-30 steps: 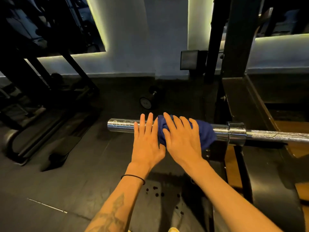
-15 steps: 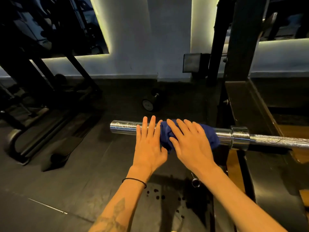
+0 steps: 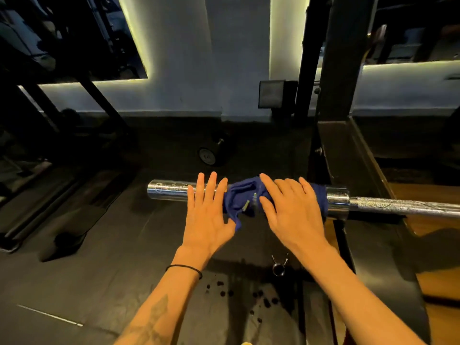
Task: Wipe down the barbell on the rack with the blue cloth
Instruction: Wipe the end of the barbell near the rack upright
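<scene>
Pressing flat: left hand fingers spread on bare sleeve, right hand fingers spread atop cloth, no pinch. Cloth soft, light, bunches easily; best wrapped round sleeve. Bar chrome, rigid, likely heavy, slick; lies left-right on rack, sleeve end left, knurled shaft right.

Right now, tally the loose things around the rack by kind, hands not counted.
Chrome steel barbell: 1
Crumpled blue cloth: 1
Black round-headed dumbbell on floor: 1
Small metal spring collar clip on floor: 1
Total: 4
</scene>
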